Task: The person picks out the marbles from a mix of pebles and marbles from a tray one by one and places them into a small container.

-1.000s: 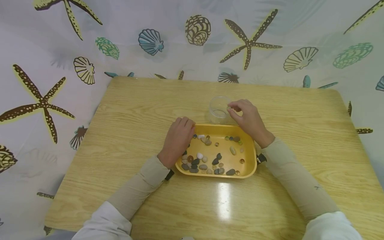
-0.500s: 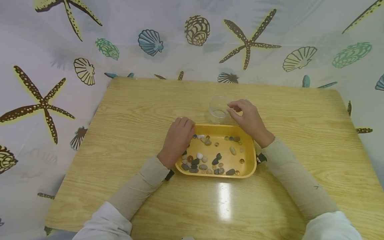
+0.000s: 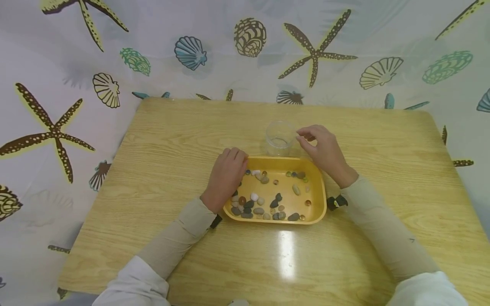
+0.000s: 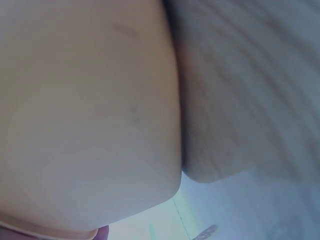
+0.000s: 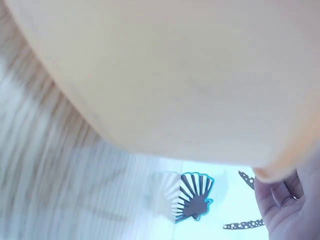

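A yellow plastic tray on the table holds several stones and glass marbles. My left hand grips the tray's rim at its far left corner, the fingers bent over the edge. Just beyond the tray's far rim stands a clear round cup, with no stones visible in it. My right hand hovers by the cup's right side, above the tray's far right corner, fingers curved and thumb slightly apart from them. No object shows between its fingertips. In the right wrist view the tray's outer wall covers much of the hand.
The wood-patterned table extends around the tray. A white cloth printed with shells and starfish hangs behind the table and at its sides. A dark wrist strap shows beside the tray's right edge.
My right hand has moved slightly right, away from the cup's rim. The left hand has stayed on the tray, and the stones have not shifted.
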`<state>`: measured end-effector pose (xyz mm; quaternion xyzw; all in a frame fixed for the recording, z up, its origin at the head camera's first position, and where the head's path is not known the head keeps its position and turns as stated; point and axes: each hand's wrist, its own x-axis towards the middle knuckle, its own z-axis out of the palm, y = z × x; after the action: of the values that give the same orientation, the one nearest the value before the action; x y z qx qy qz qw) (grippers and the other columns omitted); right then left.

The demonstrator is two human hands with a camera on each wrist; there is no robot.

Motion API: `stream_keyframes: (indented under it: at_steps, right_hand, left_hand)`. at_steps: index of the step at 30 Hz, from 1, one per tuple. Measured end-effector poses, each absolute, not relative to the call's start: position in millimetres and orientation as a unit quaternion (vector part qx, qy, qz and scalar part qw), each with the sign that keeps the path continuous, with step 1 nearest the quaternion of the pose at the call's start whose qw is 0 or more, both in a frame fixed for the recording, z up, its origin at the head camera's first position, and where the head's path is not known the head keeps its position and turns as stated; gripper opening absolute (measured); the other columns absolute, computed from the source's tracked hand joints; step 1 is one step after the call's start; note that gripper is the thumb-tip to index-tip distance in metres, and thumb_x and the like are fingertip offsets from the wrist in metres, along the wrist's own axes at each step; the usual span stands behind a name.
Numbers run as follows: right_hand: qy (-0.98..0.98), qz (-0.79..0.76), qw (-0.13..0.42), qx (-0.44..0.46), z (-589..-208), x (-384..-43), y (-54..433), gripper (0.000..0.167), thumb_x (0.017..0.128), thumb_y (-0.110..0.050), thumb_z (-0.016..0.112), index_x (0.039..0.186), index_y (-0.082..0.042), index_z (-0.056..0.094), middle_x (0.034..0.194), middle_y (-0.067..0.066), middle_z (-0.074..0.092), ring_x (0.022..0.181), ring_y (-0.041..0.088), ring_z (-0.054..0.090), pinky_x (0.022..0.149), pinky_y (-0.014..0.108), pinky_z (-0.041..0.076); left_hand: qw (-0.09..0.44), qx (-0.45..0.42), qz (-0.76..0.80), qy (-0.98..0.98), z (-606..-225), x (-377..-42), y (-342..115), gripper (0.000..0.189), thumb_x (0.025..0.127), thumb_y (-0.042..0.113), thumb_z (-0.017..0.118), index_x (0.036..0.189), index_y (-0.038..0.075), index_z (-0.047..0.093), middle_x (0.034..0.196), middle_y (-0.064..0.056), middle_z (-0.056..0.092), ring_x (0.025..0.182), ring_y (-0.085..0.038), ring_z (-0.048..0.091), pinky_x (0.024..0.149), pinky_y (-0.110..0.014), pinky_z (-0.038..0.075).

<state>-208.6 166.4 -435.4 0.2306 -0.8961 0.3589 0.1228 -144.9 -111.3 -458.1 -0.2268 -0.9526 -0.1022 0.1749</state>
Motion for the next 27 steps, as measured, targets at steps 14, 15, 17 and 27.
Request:
stream_keyframes:
  at_steps: [14,15,17,27]
  right_hand:
    - [-0.894,0.333,0.1,0.281,-416.1,-179.7,183.4,0.016,0.089,-0.019,0.065,0.1,-0.008,0.068,0.097,0.003,0.064,0.086,0.018,0.057,0.076,0.037,0.048]
    - [-0.893,0.333,0.091,0.289,-414.1,-176.3,182.8,0.016,0.089,-0.019,0.065,0.1,-0.009,0.068,0.098,0.003,0.064,0.086,0.018,0.057,0.077,0.038,0.048]
    - [-0.889,0.331,0.076,0.306,-411.1,-170.5,181.1,0.014,0.088,-0.016,0.066,0.099,-0.009,0.068,0.097,0.002,0.063,0.086,0.017,0.057,0.077,0.037,0.048]
    - [-0.874,0.311,-0.054,0.37,-403.1,-150.3,170.7,0.01,0.085,-0.012,0.068,0.095,-0.011,0.069,0.092,-0.003,0.063,0.085,0.013,0.057,0.073,0.037,0.051]
  left_hand:
    - [0.185,-0.231,-0.099,-0.95,-455.8,-144.3,-110.9,0.015,0.092,0.018,0.06,0.102,0.007,0.06,0.095,-0.005,0.057,0.086,-0.02,0.052,0.073,-0.027,0.045]
    - [0.186,-0.23,-0.097,-0.95,-455.7,-144.2,-111.0,0.016,0.092,0.019,0.06,0.102,0.007,0.06,0.095,-0.005,0.057,0.086,-0.02,0.052,0.072,-0.027,0.045]
    - [0.187,-0.228,-0.094,-0.951,-455.6,-144.1,-111.1,0.016,0.091,0.019,0.061,0.102,0.007,0.06,0.095,-0.005,0.057,0.086,-0.02,0.052,0.072,-0.026,0.045]
    - [0.192,-0.23,-0.094,-0.949,-456.6,-144.3,-111.3,0.017,0.091,0.019,0.062,0.102,0.007,0.06,0.094,-0.005,0.057,0.083,-0.019,0.051,0.069,-0.025,0.044]
